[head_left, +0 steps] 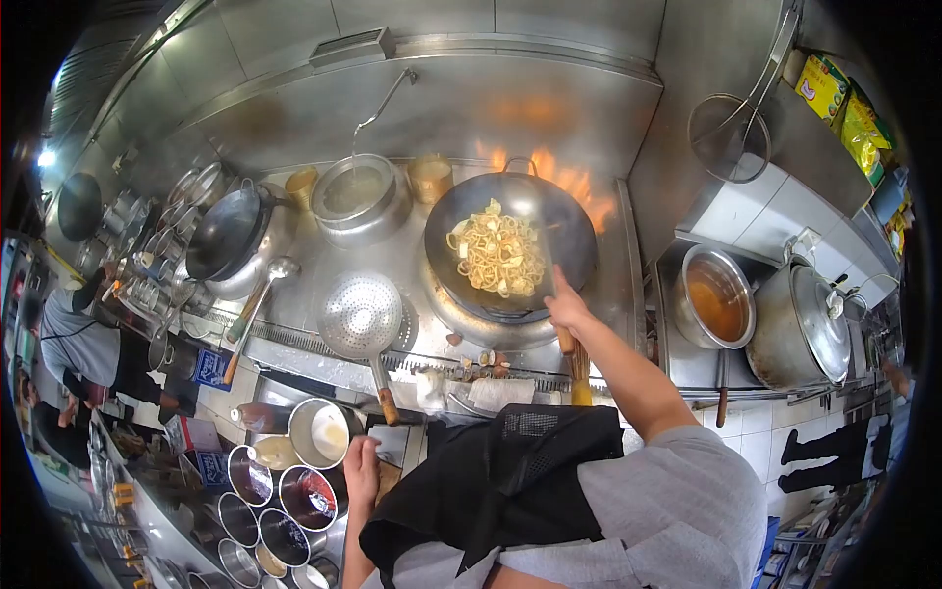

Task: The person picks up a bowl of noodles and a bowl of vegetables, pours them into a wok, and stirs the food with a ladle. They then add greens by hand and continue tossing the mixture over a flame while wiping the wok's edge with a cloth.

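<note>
My right hand (pixel 566 306) grips the wooden-handled ladle (pixel 567 346) over the flaming wok (pixel 574 240) of noodles (pixel 498 255) mid-stir, while my left hand (pixel 360 469) rests loosely curled by the seasoning bowls (pixel 306 496), so seasoning probably comes next.

Perforated skimmer (pixel 361 314), lidded pot (pixel 805 329)

noodles (pixel 498 255) in wok (pixel 569 231) | strainer (pixel 361 314) left of wok | lidded pot (pixel 800 324) far right
</note>
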Demonstrator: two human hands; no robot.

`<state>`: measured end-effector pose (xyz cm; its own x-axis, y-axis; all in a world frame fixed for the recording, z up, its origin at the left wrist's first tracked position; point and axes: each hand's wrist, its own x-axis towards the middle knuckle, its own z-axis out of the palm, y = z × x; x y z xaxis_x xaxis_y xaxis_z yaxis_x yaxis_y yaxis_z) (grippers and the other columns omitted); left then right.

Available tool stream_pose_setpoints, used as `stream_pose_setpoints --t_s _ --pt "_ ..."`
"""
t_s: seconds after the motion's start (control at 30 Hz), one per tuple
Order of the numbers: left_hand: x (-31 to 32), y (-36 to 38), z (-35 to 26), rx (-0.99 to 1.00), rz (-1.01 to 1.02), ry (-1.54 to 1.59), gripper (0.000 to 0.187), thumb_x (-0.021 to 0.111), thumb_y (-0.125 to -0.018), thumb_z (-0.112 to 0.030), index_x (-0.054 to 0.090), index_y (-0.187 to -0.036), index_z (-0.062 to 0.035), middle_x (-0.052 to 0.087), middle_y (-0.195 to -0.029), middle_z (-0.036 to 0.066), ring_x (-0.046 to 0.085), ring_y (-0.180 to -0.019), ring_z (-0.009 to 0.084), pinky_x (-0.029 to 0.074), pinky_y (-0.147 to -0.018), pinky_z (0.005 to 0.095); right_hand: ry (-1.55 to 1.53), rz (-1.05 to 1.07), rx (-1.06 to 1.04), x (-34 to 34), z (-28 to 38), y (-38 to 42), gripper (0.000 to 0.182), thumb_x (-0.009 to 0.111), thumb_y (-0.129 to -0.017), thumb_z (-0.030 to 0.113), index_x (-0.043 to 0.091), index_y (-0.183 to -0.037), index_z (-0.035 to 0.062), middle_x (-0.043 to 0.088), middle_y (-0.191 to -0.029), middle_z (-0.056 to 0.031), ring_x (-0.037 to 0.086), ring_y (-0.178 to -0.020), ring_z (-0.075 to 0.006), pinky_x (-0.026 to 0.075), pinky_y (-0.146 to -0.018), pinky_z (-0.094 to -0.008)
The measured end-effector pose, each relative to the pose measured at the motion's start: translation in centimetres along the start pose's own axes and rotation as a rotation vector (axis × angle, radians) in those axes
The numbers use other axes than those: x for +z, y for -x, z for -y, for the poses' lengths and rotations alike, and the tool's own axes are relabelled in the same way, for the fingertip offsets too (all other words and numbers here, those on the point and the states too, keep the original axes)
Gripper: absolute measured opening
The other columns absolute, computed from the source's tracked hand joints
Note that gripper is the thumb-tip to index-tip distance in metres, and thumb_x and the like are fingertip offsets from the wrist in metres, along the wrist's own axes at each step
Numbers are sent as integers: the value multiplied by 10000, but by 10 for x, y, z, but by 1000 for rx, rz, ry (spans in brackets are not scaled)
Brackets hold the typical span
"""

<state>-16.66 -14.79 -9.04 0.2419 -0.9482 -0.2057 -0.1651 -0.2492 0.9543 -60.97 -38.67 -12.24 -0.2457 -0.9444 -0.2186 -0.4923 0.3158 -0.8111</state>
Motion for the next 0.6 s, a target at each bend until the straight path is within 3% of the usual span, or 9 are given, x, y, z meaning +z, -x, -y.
stream_pose_setpoints --t_s 0.03,0.1,0.13,0.2,0.33,0.47,0.6 --pt "3 -6 -4 17 72 -60 240 523 -1019 -238 629 -983 -26 463 -654 -37 423 -575 43 348 -517 227 4 7 3 -1 5 3 810 524 -918 47 120 -1593 238 558 -1338 -279 663 -954 -365 554 -786 -412" --pt "14 -20 -6 121 181 -169 201 549 -1010 -197 633 -1028 -15 518 -712 -28 453 -643 44 383 -583 222 334 222 -142 -4 15 18 835 536 -899 51 123 -1588 280 587 -1248 -314 657 -993 -415 530 -849 -456" --pt "17 -24 -10 120 182 -178 201 549 -1010 -197 633 -1028 -15 518 -712 -28 453 -643 44 383 -583 222 469 264 -119 -12 30 43 842 500 -884 24 136 -1578 332 623 -1153 -315 653 -978 -432 530 -826 -489" --pt "29 -33 -19 102 313 -78 172 579 -997 -162 636 -1052 -9 550 -756 -26 470 -690 47 398 -618 227 712 298 -164 -32 19 81 902 463 -857 -16 101 -1575 393 685 -986 -253 686 -877 -396 531 -791 -489" --pt "53 -56 -22 147 358 -64 160 599 -988 -152 642 -1045 -8 554 -749 -28 469 -676 55 399 -605 233 1026 339 -85 -108 -2 121 889 417 -877 -6 99 -1553 475 687 -978 -234 686 -878 -388 539 -796 -488" --pt "90 -86 -42 236 503 -177 160 619 -977 -152 656 -1010 -1 587 -765 -1 514 -702 73 430 -637 247 941 187 -27 -128 -22 137 879 421 -880 -2 95 -1559 452 687 -994 -251 686 -889 -400 531 -827 -509" --pt "158 -120 -70 471 539 -290 190 622 -960 -170 673 -1021 3 687 -880 116 657 -786 188 514 -726 328 777 9 128 -122 -46 129 870 474 -877 33 87 -1574 381 679 -955 -280 678 -906 -418 517 -841 -527"
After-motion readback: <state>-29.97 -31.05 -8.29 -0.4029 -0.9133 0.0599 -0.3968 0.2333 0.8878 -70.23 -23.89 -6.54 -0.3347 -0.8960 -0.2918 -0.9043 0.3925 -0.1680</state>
